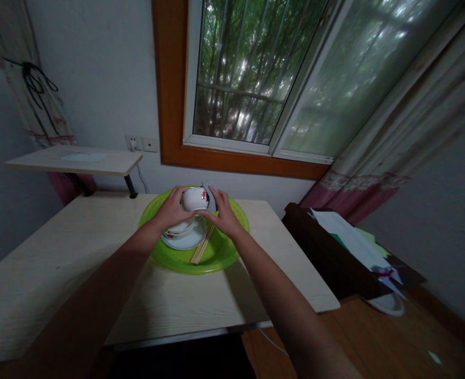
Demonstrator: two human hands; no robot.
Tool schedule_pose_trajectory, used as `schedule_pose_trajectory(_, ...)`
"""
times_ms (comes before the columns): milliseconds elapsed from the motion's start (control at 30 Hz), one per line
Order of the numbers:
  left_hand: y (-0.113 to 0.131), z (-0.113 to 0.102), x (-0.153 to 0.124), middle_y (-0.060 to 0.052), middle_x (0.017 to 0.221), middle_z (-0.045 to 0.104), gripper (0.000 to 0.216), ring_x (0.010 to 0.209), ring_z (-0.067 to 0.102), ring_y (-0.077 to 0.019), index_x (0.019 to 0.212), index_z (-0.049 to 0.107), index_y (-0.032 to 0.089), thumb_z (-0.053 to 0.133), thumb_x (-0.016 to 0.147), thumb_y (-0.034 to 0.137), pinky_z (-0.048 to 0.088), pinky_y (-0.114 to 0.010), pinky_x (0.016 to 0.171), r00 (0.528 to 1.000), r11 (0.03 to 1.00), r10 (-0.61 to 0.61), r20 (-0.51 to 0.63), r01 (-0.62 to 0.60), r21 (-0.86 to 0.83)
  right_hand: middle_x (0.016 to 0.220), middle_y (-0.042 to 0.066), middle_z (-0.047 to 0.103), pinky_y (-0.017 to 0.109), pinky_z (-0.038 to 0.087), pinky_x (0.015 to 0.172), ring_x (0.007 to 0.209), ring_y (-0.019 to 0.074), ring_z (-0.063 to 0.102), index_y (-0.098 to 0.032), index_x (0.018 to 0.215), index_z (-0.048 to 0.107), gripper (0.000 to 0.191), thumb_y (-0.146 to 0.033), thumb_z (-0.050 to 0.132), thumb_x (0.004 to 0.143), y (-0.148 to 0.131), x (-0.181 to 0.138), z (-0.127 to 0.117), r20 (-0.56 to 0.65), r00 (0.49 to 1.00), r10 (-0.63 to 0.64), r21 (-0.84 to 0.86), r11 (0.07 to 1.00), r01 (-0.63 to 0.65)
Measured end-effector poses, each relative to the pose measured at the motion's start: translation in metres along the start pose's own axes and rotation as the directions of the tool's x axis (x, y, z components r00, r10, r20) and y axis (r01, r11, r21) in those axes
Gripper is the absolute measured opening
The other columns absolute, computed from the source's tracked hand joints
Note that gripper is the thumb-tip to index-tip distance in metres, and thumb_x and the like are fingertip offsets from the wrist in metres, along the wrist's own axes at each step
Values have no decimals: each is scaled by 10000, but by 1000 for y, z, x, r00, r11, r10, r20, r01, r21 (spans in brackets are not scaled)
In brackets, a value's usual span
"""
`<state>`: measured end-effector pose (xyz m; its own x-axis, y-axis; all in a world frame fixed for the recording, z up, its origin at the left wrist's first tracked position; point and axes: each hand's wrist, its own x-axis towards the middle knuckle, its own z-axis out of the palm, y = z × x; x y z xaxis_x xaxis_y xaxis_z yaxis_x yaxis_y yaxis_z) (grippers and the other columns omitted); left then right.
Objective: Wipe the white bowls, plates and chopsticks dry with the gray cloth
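A white bowl with red marks (195, 198) is held tilted over a green plastic basin (232, 247) on the light wooden table (58, 263). My left hand (171, 207) grips the bowl from the left. My right hand (221, 212) presses a grey cloth (209, 193) against the bowl's right side. Inside the basin lie another bowl (180, 228), a white plate (185, 242) and a pair of wooden chopsticks (201, 246).
A small raised shelf (74, 159) stands at the table's back left by a wall socket (140, 142). A window (251, 73) with a curtain (406, 131) is behind. To the right, a dark cabinet (335, 252) holds papers, with a white dish (388, 303) on the floor.
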<state>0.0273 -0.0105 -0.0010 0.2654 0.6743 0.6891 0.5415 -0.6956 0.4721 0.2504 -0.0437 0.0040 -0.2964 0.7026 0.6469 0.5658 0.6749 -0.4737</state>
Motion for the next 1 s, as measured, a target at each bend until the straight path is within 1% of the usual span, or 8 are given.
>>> schedule_pose_trajectory(67, 1, -1, 1, -68, 1133, 548, 633, 1090, 561, -258, 1186, 487, 206, 811, 658, 335, 503, -425, 955, 1000, 999, 31, 2, -31, 44, 1444, 115, 404, 493, 312, 1174, 1359, 271, 390, -318, 1542, 293, 714, -545, 567, 923, 0, -1, -1, 1, 1000, -1, 19, 1000, 1)
schedule_pose_trajectory(133, 2, -1, 1, -72, 1135, 550, 621, 1093, 560, -263, 1190, 485, 203, 801, 667, 316, 493, -432, 970, 998, 995, 63, 9, -63, 81, 1447, 98, 419, 482, 295, 1184, 1370, 246, 383, -325, 1521, 345, 542, -491, 402, 1008, 0, -1, -3, -19, 1000, -4, 42, 999, 5)
schedule_pose_trajectory(200, 2, -1, 0, -83, 1159, 549, 625, 1115, 554, -272, 1210, 481, 199, 791, 675, 292, 486, -439, 986, 996, 990, 90, 23, -92, 108, 1421, 88, 455, 463, 306, 1177, 1347, 228, 408, -324, 1491, 403, 475, -440, 319, 1038, 0, -1, -4, -55, 998, -5, 54, 999, 8)
schedule_pose_trajectory(333, 1, 2, -3, -121, 1230, 550, 626, 1204, 516, -296, 1246, 485, 177, 765, 693, 259, 450, -462, 1054, 984, 971, 168, 68, -176, 160, 1309, 90, 551, 431, 384, 1108, 1230, 231, 495, -297, 1431, 484, 448, -441, 436, 1009, 0, 1, -3, -96, 995, 12, 42, 999, -8)
schedule_pose_trajectory(433, 1, 4, -4, -126, 1199, 568, 597, 1186, 524, -297, 1228, 507, 172, 759, 692, 243, 457, -454, 1049, 974, 959, 203, 98, -218, 182, 1245, 88, 586, 432, 406, 1077, 1178, 232, 517, -289, 1382, 537, 413, -438, 450, 1006, 0, 2, -3, -90, 996, 7, 31, 1000, -4)
schedule_pose_trajectory(533, 1, 4, -4, -124, 1181, 575, 579, 1163, 534, -293, 1224, 514, 180, 747, 696, 229, 473, -448, 1025, 972, 955, 208, 113, -227, 193, 1222, 82, 578, 428, 404, 1075, 1171, 226, 514, -306, 1375, 554, 405, -436, 409, 1020, 0, 1, -4, -94, 996, 5, 17, 1000, -3)
schedule_pose_trajectory(733, 0, 4, -4, -136, 1231, 570, 571, 1216, 517, -300, 1240, 514, 179, 732, 715, 236, 461, -462, 1034, 972, 956, 201, 121, -221, 190, 1247, 79, 523, 410, 389, 1088, 1212, 219, 493, -299, 1338, 609, 417, -418, 347, 1036, 1, 0, -5, -158, 987, 16, -11, 1000, -18)
schedule_pose_trajectory(1000, -1, 4, -4, -142, 1230, 571, 599, 1216, 513, -313, 1257, 514, 188, 729, 698, 199, 448, -493, 1050, 968, 954, 206, 142, -231, 192, 1142, 75, 553, 400, 415, 1041, 1125, 222, 525, -299, 1291, 641, 355, -397, 447, 1009, 2, 1, -3, -141, 989, 35, 31, 999, -31)
